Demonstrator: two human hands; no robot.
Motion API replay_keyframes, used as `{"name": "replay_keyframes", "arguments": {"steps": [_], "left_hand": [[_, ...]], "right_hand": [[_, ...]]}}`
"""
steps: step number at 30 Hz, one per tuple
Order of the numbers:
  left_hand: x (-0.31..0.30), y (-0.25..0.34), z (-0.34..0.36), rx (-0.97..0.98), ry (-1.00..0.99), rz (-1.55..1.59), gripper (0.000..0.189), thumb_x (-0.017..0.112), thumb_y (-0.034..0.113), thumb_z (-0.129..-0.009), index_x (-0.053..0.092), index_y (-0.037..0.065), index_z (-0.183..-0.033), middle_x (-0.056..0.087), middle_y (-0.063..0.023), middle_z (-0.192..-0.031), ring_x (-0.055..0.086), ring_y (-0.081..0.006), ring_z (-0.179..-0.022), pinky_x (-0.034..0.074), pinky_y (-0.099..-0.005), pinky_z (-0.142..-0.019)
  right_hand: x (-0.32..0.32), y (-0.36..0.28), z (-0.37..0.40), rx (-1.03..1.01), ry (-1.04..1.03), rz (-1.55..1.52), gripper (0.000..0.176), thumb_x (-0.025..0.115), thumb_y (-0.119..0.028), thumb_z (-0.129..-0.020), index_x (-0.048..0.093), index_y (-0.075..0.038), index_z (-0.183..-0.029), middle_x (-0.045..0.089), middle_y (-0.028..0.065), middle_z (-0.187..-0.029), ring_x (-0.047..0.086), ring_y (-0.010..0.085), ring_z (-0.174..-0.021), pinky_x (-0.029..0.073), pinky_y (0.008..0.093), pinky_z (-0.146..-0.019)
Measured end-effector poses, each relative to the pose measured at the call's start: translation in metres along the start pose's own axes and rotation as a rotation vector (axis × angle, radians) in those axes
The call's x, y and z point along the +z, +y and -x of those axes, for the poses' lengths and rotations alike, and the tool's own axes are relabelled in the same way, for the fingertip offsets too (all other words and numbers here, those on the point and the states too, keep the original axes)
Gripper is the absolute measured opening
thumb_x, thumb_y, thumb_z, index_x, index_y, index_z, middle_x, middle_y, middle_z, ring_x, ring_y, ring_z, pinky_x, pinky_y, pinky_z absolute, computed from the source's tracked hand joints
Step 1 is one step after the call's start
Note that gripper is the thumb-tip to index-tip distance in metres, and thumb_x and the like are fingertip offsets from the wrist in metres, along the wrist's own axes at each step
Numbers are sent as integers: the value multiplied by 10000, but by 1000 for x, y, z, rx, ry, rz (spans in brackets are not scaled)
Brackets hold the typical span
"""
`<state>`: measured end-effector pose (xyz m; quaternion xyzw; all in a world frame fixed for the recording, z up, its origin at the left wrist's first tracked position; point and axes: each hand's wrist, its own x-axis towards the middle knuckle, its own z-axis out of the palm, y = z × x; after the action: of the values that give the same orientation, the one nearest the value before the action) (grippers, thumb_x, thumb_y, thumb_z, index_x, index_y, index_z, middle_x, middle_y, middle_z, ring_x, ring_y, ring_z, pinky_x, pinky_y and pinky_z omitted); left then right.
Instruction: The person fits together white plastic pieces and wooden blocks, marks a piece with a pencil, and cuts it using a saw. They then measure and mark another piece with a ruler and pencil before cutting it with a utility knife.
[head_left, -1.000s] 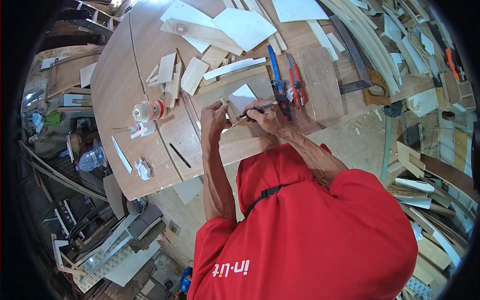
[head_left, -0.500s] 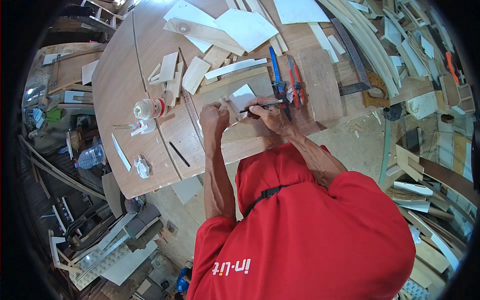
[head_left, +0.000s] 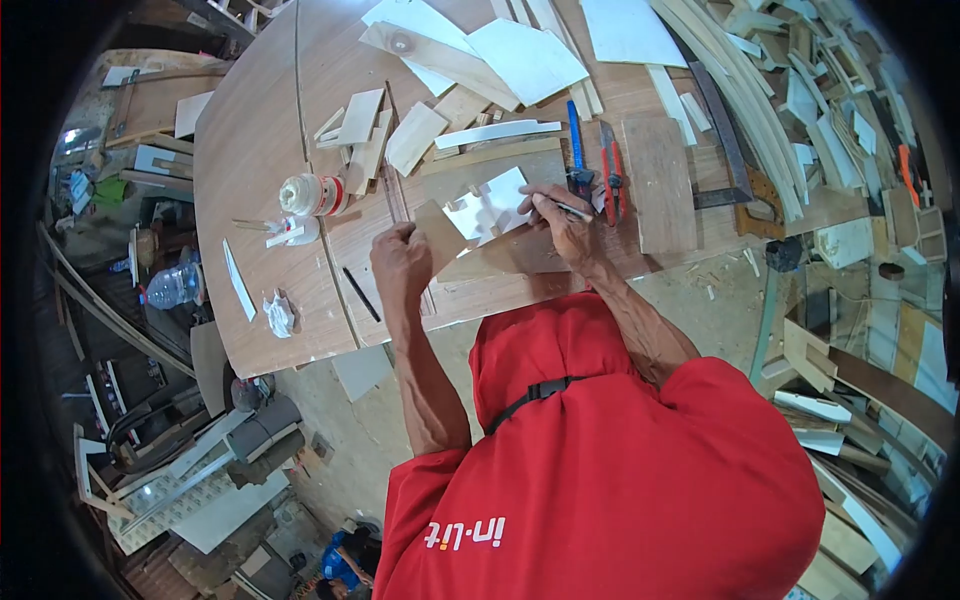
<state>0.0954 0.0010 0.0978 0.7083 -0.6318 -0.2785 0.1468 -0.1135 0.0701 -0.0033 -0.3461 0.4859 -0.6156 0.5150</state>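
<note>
My left hand [head_left: 402, 258] is closed at the left edge of a thin brown piece [head_left: 440, 237], its fingers gripping that edge. My right hand [head_left: 562, 225] holds a slim dark pen-like tool [head_left: 572, 209] between its fingers. Between my hands a white piece [head_left: 487, 207] with a notched left edge lies on a flat brown board [head_left: 530, 255]. The fingertips of my right hand are beside the right edge of the white piece. A blue tool [head_left: 577, 150] and a red cutter [head_left: 612, 175] lie just beyond my right hand.
A glue jar [head_left: 310, 194], a black stick [head_left: 361, 294] and crumpled white paper [head_left: 279, 314] are on the left of the table. White and wooden offcuts [head_left: 526, 60] cover the back. A metal square [head_left: 715, 125] and a handsaw [head_left: 763, 207] lie right. Another person [head_left: 345, 560] is at the bottom.
My left hand has moved left, away from the white piece, with the thin brown piece now showing beside it. More of the white piece shows. The whole view has shifted.
</note>
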Motion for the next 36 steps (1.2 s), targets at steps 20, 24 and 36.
{"name": "replay_keyframes", "arguments": {"steps": [20, 24, 36], "left_hand": [[-3, -130, 2, -252, -107, 877, 294, 579, 84, -876, 620, -80, -1117, 673, -108, -927, 648, -170, -739, 544, -290, -635], [-9, -130, 1, -251, -140, 909, 274, 558, 63, -896, 623, -65, -1129, 676, -116, -940, 661, -176, -761, 562, -303, -664], [-23, -109, 1, -162, -294, 1012, 284, 559, 68, -899, 616, -51, -1151, 688, -120, -964, 687, -190, -801, 573, -320, -736]], "right_hand": [[15, -3, -3, -403, -46, 1021, 411, 718, -67, -703, 606, -83, -1098, 625, 122, -1106, 536, 334, -1063, 437, 420, -926], [26, 4, -11, -408, -53, 1096, 388, 708, -109, -735, 604, -69, -1106, 635, 124, -1143, 552, 343, -1063, 439, 418, -931], [36, 6, -9, -421, 97, 982, 353, 686, -104, -770, 622, -63, -1115, 647, 144, -1048, 584, 325, -981, 452, 394, -883]]}}
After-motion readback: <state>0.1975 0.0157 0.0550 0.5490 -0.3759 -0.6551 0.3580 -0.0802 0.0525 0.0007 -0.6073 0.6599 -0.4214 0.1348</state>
